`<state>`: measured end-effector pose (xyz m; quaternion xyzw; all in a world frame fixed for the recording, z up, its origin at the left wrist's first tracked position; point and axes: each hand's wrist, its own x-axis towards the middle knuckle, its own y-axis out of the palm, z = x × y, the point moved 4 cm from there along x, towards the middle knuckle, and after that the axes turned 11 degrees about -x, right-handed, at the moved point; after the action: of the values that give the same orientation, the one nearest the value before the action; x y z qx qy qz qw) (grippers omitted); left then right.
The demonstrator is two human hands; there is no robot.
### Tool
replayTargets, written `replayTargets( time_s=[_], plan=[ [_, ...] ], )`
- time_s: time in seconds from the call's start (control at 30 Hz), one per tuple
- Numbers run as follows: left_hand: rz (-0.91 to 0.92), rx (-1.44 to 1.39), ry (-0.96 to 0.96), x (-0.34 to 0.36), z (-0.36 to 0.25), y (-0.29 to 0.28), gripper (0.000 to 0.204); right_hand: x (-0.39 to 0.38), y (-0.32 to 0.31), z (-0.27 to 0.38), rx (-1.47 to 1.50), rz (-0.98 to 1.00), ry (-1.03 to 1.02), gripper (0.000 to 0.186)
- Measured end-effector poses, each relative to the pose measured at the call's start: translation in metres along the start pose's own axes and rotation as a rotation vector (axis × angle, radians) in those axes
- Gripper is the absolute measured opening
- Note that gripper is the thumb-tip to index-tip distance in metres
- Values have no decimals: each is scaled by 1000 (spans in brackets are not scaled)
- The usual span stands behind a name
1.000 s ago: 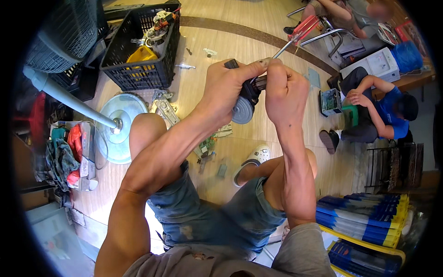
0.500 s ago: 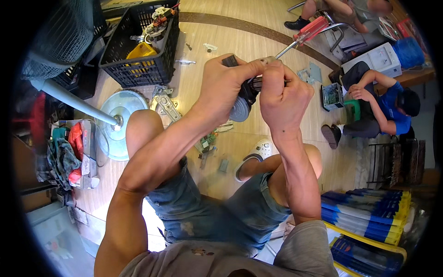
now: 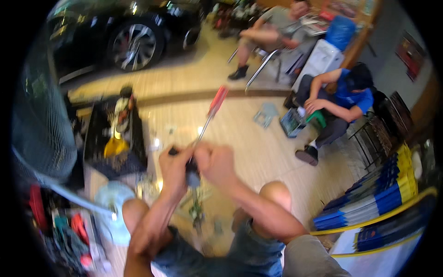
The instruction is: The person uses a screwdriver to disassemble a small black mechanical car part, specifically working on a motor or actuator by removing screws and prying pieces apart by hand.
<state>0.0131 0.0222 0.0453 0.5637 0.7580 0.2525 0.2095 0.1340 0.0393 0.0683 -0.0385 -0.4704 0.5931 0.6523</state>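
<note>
Blurred by motion, both my hands are closed and held close together in front of my knees. My left hand (image 3: 175, 170) grips a black part (image 3: 192, 176) with a greyish lower end; its exact kind is not clear. Right beside it, my right hand (image 3: 214, 162) is curled against the same part, its fingers around the shaft end of a screwdriver (image 3: 217, 101). The red, see-through handle points up and away from me, and the bare metal shaft runs down between my hands. The tip is hidden by my fingers.
A black crate (image 3: 115, 164) holding a yellow piece stands at left, near a fan base (image 3: 110, 210). Loose parts (image 3: 196, 210) lie on the floor below my hands. A person in blue (image 3: 353, 97) sits at right by an opened device (image 3: 291, 122); another person sits farther back.
My view has tilted up, bringing a black car's wheel into sight. My hands, the black part and the screwdriver now appear lower and farther left, still held together.
</note>
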Motion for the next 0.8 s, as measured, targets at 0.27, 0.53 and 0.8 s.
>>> replayTargets(
  time_s=[0.27,0.53,0.8],
  plan=[
    [75,92,55,2,8,-2,21,-3,-15,2,-96,-72,-3,42],
    [152,152,91,0,-4,-12,21,-12,-13,11,27,51,15,46],
    [157,90,4,-6,-6,-19,24,-12,-17,17,-7,203,-73,50]
  ],
)
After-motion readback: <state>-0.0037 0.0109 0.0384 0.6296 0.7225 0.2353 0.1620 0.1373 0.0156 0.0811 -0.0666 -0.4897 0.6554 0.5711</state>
